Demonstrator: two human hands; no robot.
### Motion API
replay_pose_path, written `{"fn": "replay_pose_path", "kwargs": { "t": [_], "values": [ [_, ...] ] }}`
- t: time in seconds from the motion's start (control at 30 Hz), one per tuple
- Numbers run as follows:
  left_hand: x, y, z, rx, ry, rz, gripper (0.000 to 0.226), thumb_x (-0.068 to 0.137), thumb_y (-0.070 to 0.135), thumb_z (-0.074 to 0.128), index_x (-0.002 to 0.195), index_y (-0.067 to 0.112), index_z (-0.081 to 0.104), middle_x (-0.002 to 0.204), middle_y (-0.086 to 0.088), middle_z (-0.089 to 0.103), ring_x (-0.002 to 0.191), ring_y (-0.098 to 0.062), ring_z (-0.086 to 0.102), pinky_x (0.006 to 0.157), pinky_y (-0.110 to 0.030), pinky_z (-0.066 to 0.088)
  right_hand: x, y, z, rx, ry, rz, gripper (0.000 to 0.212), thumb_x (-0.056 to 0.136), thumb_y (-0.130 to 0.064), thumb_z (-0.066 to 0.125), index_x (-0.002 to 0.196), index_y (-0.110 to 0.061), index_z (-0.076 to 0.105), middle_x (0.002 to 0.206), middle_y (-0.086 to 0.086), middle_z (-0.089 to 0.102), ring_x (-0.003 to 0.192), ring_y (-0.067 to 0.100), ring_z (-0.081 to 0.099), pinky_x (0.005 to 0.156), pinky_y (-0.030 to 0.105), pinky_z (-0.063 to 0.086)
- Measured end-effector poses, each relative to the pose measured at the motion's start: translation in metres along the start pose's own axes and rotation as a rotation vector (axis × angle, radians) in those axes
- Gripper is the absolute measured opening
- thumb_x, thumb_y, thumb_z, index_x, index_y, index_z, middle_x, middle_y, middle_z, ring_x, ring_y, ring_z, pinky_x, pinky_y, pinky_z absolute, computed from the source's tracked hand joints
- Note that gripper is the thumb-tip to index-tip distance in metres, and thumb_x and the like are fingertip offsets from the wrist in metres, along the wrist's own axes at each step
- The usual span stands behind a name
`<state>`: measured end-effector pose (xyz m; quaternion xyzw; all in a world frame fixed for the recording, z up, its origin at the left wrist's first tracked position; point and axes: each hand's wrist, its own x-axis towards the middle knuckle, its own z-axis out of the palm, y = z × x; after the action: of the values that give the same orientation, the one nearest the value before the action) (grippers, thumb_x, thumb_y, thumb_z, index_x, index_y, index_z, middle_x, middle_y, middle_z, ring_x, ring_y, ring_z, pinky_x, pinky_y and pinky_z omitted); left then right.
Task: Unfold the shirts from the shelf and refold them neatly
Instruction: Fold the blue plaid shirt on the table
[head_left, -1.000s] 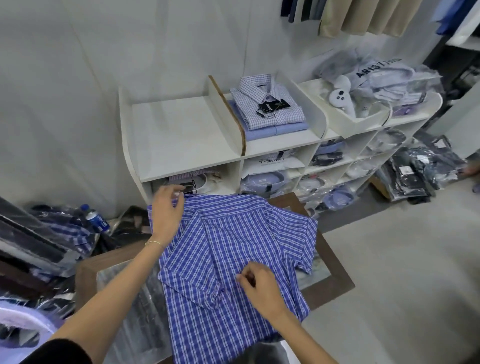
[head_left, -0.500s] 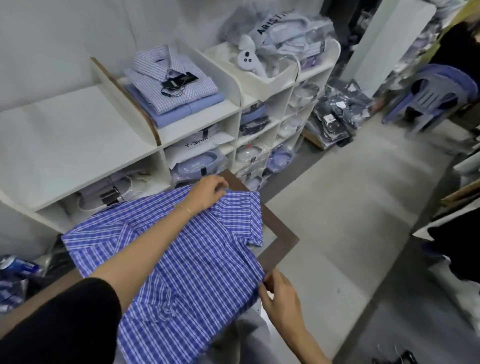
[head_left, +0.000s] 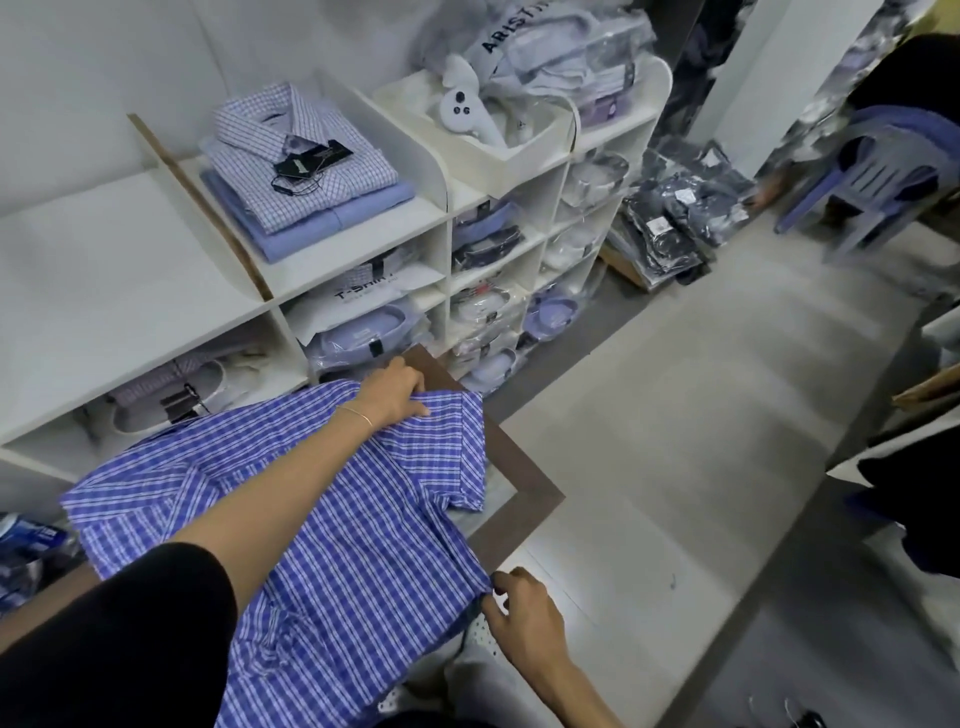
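A blue and white checked shirt (head_left: 332, 519) lies spread on a low table with a dark wooden frame (head_left: 524, 483). My left hand (head_left: 395, 395) reaches across it and grips the cloth at the far right shoulder, near the short sleeve. My right hand (head_left: 524, 618) pinches the shirt's near right edge, at the hem by the table's corner. On the white shelf (head_left: 104, 280) behind, a folded checked shirt with a black tag (head_left: 301, 156) tops a small stack.
The shelf's lower cubbies hold bagged shirts (head_left: 358, 332). A white controller (head_left: 462, 109) lies in the top right bin. Dark bagged clothes (head_left: 670, 218) pile on the floor beyond. A purple plastic chair (head_left: 878, 171) stands at the right, with a person in dark clothes.
The view swung right. My left hand moved from the collar to the right shoulder. My right hand went from the shirt's middle to its near right edge.
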<state>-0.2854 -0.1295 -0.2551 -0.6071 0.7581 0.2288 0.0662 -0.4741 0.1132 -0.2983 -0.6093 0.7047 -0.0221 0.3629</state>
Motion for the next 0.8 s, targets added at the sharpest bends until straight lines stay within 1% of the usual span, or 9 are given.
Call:
{"fn": "replay_pose_path", "kwargs": {
  "t": [0.1,0.17,0.23,0.33,0.4,0.5,0.63,0.73,0.8],
  "values": [
    [0.001,-0.003,-0.003,-0.013,0.027,0.030,0.027,0.087,0.034,0.067,0.102,0.014,0.060,0.103,-0.004,0.046,0.098,-0.026,0.055,0.082,-0.033,0.041,0.005,0.008,-0.003,0.000,-0.063,-0.069,0.019,0.091,-0.036,0.049,0.096,-0.022,0.060,0.097,-0.006,0.056,0.085,0.010,0.053,0.069,0.020,0.042],
    [0.001,-0.007,-0.005,-0.054,0.059,0.045,0.022,0.088,0.033,0.065,0.097,0.015,0.057,0.098,-0.001,0.047,0.095,-0.025,0.055,0.080,-0.034,0.041,0.006,0.012,-0.008,0.033,-0.136,-0.119,0.016,0.090,-0.042,0.050,0.086,-0.026,0.051,0.090,-0.010,0.051,0.079,0.006,0.048,0.065,0.013,0.037],
    [-0.002,-0.010,-0.007,-0.083,0.082,0.068,0.018,0.090,0.031,0.063,0.091,0.018,0.052,0.094,-0.001,0.051,0.090,-0.025,0.055,0.075,-0.034,0.042,0.005,0.012,-0.014,0.136,-0.207,-0.147,0.019,0.086,-0.044,0.051,0.075,-0.029,0.046,0.081,-0.015,0.053,0.073,0.004,0.050,0.065,0.011,0.039],
    [-0.009,-0.011,-0.008,-0.110,0.109,0.089,0.016,0.094,0.030,0.057,0.089,0.021,0.044,0.091,-0.003,0.055,0.083,-0.025,0.055,0.073,-0.037,0.045,0.002,0.015,-0.016,0.340,-0.198,-0.111,0.026,0.085,-0.018,0.058,0.065,-0.023,0.043,0.058,-0.020,0.054,0.060,-0.001,0.051,0.059,0.013,0.041],
    [-0.013,-0.011,-0.007,-0.112,0.149,0.092,0.014,0.096,0.028,0.053,0.091,0.019,0.042,0.088,-0.003,0.054,0.080,-0.025,0.054,0.070,-0.036,0.043,0.001,0.019,-0.011,0.489,-0.130,-0.058,0.025,0.081,-0.006,0.063,0.069,-0.018,0.045,0.059,-0.013,0.057,0.056,0.003,0.050,0.057,0.017,0.041],
    [-0.022,-0.013,-0.009,-0.153,0.191,0.082,0.013,0.098,0.025,0.050,0.095,0.014,0.044,0.086,-0.006,0.055,0.077,-0.026,0.054,0.067,-0.038,0.043,-0.001,0.020,-0.003,0.589,-0.069,-0.021,0.013,0.081,-0.009,0.068,0.081,-0.015,0.057,0.061,-0.002,0.055,0.054,0.006,0.047,0.056,0.021,0.039],
    [-0.045,-0.020,-0.015,-0.269,0.269,0.093,0.011,0.099,0.023,0.048,0.094,0.015,0.042,0.081,-0.006,0.053,0.073,-0.025,0.051,0.068,-0.039,0.042,-0.021,0.010,0.001,0.484,0.092,-0.152,0.022,0.084,-0.010,0.065,0.072,-0.024,0.055,0.058,-0.013,0.054,0.053,0.006,0.047,0.053,0.018,0.036],
    [-0.067,-0.025,-0.018,-0.329,0.383,0.105,0.013,0.099,0.023,0.047,0.092,0.016,0.039,0.081,-0.002,0.047,0.073,-0.020,0.044,0.067,-0.034,0.034,-0.041,0.000,-0.001,0.429,0.173,-0.257,0.024,0.088,-0.009,0.062,0.082,-0.031,0.056,0.055,-0.015,0.054,0.050,0.006,0.048,0.052,0.019,0.037],
    [-0.090,-0.030,-0.022,-0.357,0.491,0.131,0.014,0.099,0.023,0.047,0.091,0.014,0.039,0.081,0.001,0.042,0.074,-0.017,0.039,0.066,-0.029,0.027,-0.056,-0.012,-0.001,0.419,0.218,-0.316,0.032,0.089,-0.005,0.059,0.097,-0.037,0.061,0.058,-0.015,0.055,0.050,0.006,0.046,0.054,0.019,0.038]
  ]
}}
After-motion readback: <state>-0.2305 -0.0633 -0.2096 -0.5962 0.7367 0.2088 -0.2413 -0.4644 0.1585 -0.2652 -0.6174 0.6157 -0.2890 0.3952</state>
